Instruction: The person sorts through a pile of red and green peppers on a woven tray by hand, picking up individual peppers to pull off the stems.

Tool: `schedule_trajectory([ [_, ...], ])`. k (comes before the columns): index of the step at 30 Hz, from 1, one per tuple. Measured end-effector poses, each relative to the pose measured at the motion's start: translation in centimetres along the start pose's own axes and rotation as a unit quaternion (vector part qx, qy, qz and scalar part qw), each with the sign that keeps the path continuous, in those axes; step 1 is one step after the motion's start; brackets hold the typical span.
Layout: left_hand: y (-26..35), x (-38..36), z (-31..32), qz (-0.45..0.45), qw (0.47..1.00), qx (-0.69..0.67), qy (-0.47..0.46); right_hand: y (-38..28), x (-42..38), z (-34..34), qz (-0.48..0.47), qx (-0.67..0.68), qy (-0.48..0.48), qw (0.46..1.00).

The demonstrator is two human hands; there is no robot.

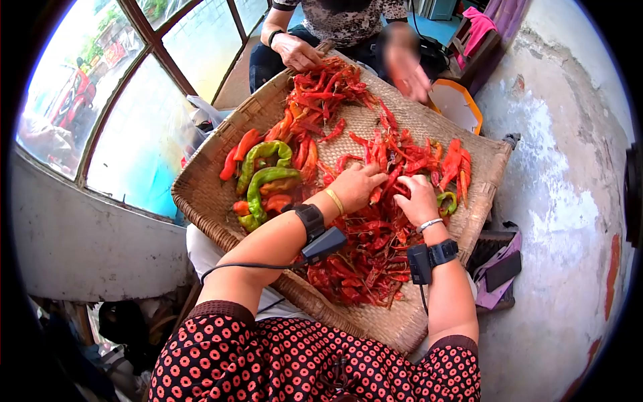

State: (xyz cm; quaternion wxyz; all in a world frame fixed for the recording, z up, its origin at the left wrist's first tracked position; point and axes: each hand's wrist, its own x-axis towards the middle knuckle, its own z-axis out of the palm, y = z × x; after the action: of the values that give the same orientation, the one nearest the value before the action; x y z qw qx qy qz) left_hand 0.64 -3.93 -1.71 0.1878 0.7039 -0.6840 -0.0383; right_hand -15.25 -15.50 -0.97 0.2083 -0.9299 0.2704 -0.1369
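A square woven tray point(221, 154) holds heaps of red chili peppers point(362, 248), with long green peppers point(262, 175) on its left side. My left hand point(360, 185) is over the middle of the red heap, its fingers bent down among the peppers; what its fingertips hold is hidden. Close by on the right, my right hand point(418, 199) touches the same heap, thumb and fingers apart, with no pepper visibly gripped. A smaller green pepper point(447, 201) lies just right of that hand.
Across the tray sits another person point(341, 20), one hand at the far red peppers. An orange-rimmed container point(472, 110) stands beyond the far right edge. Windows are on the left, a worn wall point(556, 201) on the right. Cables hang from both my wrist devices.
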Motion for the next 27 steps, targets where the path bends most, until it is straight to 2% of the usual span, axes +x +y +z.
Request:
schedule_trajectory([
  [1, 0.1, -0.2, 0.2, 0.017, 0.999, -0.021, -0.037, -0.8, -0.2, -0.4, -0.008, 0.002, 0.003, 1.000],
  [2, 0.3, -0.6, 0.5, 0.036, 0.999, -0.024, 0.008, -0.8, -0.2, -0.3, -0.001, 0.039, -0.003, 0.999],
  [3, 0.6, -0.6, -0.1, 0.037, 0.999, -0.022, 0.006, -0.8, -0.1, -0.2, 0.005, 0.076, -0.010, 0.997],
  [5, 1.1, -0.7, -1.5, -0.003, 0.991, -0.058, -0.117, -0.9, 0.0, -0.1, 0.007, 0.105, -0.003, 0.994],
  [7, 0.7, -1.0, -1.9, -0.009, 0.988, -0.104, -0.112, -1.2, -0.3, -0.4, 0.009, 0.132, 0.005, 0.991],
  [9, -0.7, -1.0, -1.8, 0.074, 0.985, -0.153, 0.030, -1.7, -0.7, -1.1, 0.034, 0.197, 0.051, 0.979],
  [10, -0.5, -0.9, -3.3, 0.064, 0.988, -0.133, 0.052, -1.5, -0.8, -1.5, 0.015, 0.156, 0.078, 0.984],
  [11, -0.4, -0.8, -5.0, 0.010, 0.985, -0.165, 0.045, -1.4, -1.1, -2.1, 0.038, 0.166, 0.085, 0.982],
  [13, -1.7, -0.1, -6.1, -0.180, 0.932, -0.316, 0.017, -1.4, -1.5, -3.0, 0.064, 0.166, 0.098, 0.979],
  [15, -2.5, 0.4, -8.1, -0.252, 0.785, -0.545, 0.152, -1.5, -1.4, -3.3, 0.046, 0.197, 0.099, 0.974],
  [16, -2.8, 0.5, -8.6, -0.283, 0.733, -0.567, 0.247, -2.5, -1.5, -4.2, 0.060, 0.251, 0.065, 0.964],
  [17, -4.6, 0.5, -8.0, -0.322, 0.779, -0.464, 0.272, -3.6, -1.6, -5.1, 0.073, 0.302, 0.030, 0.950],
  [19, -4.5, 0.0, -7.8, -0.379, 0.812, -0.392, 0.209, -4.9, -1.8, -5.9, 0.060, 0.321, 0.015, 0.945],
  [20, -5.5, -0.2, -6.0, -0.321, 0.874, -0.324, 0.166, -5.3, -1.8, -6.0, 0.053, 0.363, -0.010, 0.930],
  [21, -4.3, -0.5, -6.6, -0.288, 0.911, -0.288, 0.059, -5.8, -1.9, -6.0, 0.047, 0.404, -0.035, 0.913],
  [22, -2.8, -0.8, -7.3, -0.224, 0.930, -0.292, 0.014, -6.7, -2.1, -6.6, 0.052, 0.388, -0.066, 0.918],
  [23, -1.5, -1.2, -7.5, -0.158, 0.942, -0.295, -0.031, -7.2, -2.2, -6.6, 0.051, 0.384, -0.067, 0.920],
  [25, 0.0, -2.0, -6.2, 0.007, 0.942, -0.335, -0.023, -8.0, -2.3, -6.6, 0.031, 0.402, -0.131, 0.906],
  [27, 2.0, -2.8, -7.6, 0.022, 0.931, -0.329, -0.158, -8.9, -2.5, -6.8, 0.024, 0.405, -0.150, 0.902],
])
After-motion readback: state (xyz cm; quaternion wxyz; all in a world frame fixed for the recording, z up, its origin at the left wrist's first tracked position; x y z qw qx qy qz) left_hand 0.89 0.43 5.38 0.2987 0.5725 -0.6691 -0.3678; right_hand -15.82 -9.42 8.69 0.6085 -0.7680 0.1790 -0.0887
